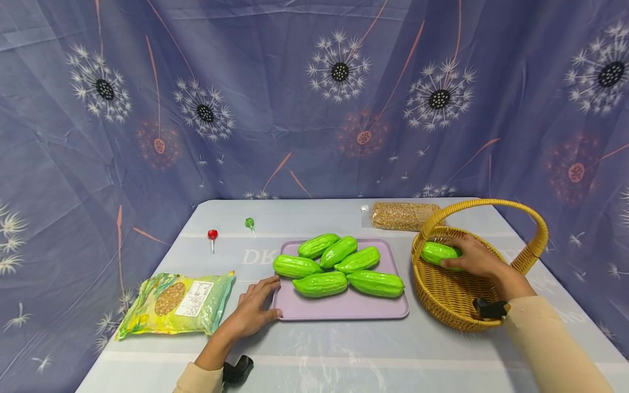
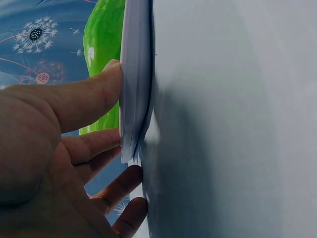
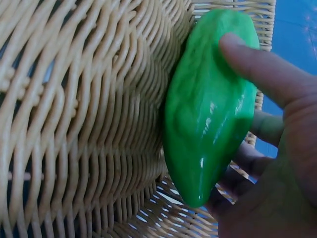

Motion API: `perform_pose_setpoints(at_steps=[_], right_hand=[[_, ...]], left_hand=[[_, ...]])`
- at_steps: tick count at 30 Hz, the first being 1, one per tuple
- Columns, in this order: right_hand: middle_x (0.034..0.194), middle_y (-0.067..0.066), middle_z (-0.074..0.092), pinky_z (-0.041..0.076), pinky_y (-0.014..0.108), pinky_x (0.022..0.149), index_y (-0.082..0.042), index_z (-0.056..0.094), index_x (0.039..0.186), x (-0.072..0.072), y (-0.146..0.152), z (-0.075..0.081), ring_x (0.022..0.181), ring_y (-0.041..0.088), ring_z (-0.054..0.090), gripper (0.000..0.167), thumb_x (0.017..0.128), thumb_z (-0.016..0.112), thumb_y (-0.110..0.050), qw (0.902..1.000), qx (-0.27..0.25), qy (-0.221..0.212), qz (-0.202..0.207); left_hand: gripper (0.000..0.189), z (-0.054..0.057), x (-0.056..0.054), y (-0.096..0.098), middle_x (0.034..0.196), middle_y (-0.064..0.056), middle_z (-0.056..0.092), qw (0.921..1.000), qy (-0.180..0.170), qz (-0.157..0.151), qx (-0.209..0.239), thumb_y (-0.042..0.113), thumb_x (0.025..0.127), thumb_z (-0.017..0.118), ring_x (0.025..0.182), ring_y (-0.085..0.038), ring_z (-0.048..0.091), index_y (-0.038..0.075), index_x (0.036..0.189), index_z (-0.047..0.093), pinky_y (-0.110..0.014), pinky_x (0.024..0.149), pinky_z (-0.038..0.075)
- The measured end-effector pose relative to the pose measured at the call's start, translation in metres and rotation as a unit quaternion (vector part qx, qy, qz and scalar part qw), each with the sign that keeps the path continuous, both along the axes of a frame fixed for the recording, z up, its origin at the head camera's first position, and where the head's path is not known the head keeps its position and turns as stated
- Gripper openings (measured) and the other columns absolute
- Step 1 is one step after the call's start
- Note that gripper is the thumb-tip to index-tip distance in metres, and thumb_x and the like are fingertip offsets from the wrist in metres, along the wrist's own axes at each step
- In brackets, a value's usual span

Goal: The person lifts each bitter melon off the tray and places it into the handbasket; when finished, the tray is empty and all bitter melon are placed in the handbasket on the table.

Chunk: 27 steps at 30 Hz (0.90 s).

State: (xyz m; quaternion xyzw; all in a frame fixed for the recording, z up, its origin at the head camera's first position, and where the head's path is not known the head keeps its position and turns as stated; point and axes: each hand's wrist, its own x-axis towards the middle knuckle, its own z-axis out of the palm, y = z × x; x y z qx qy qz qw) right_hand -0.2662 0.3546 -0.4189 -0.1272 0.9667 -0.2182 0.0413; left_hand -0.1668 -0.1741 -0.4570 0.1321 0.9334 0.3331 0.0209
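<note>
Bench (image 1: pixel 344 349), pale cloth with faint lettering: one, bearing all items below.

Sleeves (image 1: pixel 199 379), beige: two.

Wrist devices (image 1: pixel 238 370), black: two, one per wrist.

Printed bag (image 1: pixel 177 305), yellow and green, beans pictured, white label: one, flat at the bench's left.

Left hand (image 1: pixel 257 305): one, at the tray's near left corner; fingers spread and fairly straight, thumb touching the rim, two lower fingers reaching the bench surface.

Wicker basket (image 1: pixel 429 300), golden brown, single arched handle: one, just right of the tray.

Tray (image 1: pixel 339 311), mauve, rectangular, rounded corners: one, centre of the bench.

Green gourds (image 1: pixel 320 284), glossy, ridged: seven in all. Six lie clustered on the tray, its near strip bare; the seventh (image 1: pixel 437 253) is inside the basket, toward its left side.

Right hand (image 1: pixel 472 256): one, reaching into the basket; fingers gripping the seventh gourd, thumb across its upper side.

Lollipops: two, well apart from the tray; one red (image 1: pixel 212 234), one green (image 1: pixel 249 222), the green farther back.

Clear packet (image 1: pixel 403 215) of golden grains: one, behind the tray, near the basket.

Curtain (image 1: pixel 275 82), blue-violet: dandelion print, five white heads with dark centres, three pink.
</note>
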Motion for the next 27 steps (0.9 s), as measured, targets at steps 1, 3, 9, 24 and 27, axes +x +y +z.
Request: perform_pose_setpoints(at_steps=[1,3,9,24,27], right_hand=[[0.116,0.029,0.05,0.041,0.052,0.082,0.009,0.052,0.125,0.0001,0.0004,0.0005,0.103,0.039,0.049,0.068,0.08,0.072,-0.039,1.0,-0.004,-0.002,0.006],[0.115,0.027,0.054,0.042,0.05,0.082,0.009,0.054,0.123,-0.0002,0.0013,0.0015,0.103,0.038,0.051,0.065,0.081,0.071,-0.037,0.9998,-0.006,0.002,0.017],[0.111,0.025,0.062,0.043,0.047,0.082,0.009,0.057,0.12,-0.0025,0.0034,0.0017,0.1,0.038,0.056,0.057,0.081,0.073,-0.03,0.9989,0.003,0.038,0.027],[0.12,0.031,0.052,0.034,0.058,0.079,0.003,0.052,0.128,-0.004,0.0025,0.0002,0.104,0.047,0.045,0.06,0.08,0.071,-0.028,0.9899,0.097,0.092,-0.048],[0.117,0.03,0.052,0.034,0.058,0.078,0.003,0.053,0.126,-0.0037,0.0036,-0.0009,0.102,0.047,0.044,0.059,0.079,0.072,-0.027,0.9886,0.098,0.104,-0.046]], left_hand=[[0.06,0.0001,-0.0001,0.0,0.146,-0.004,0.043,1.0,0.0,0.0,0.0,0.02,0.078,0.074,0.125,-0.028,0.041,0.006,0.132,0.052,-0.039,0.087,0.027],[0.06,0.0001,-0.0003,0.0,0.146,-0.004,0.043,1.0,0.001,-0.001,-0.001,0.02,0.078,0.074,0.124,-0.028,0.041,0.006,0.132,0.052,-0.039,0.087,0.028],[0.06,0.0001,0.0002,-0.0002,0.145,-0.005,0.044,1.0,0.004,-0.001,-0.003,0.021,0.078,0.074,0.124,-0.029,0.041,0.006,0.132,0.052,-0.038,0.085,0.028],[0.061,0.0001,0.0003,0.0003,0.146,-0.004,0.043,1.0,-0.001,0.002,0.002,0.02,0.078,0.074,0.125,-0.029,0.041,0.006,0.133,0.052,-0.039,0.087,0.027],[0.061,0.0003,0.0008,0.0003,0.145,-0.004,0.044,1.0,0.002,0.001,0.002,0.02,0.078,0.074,0.124,-0.029,0.041,0.006,0.132,0.052,-0.039,0.086,0.028]])
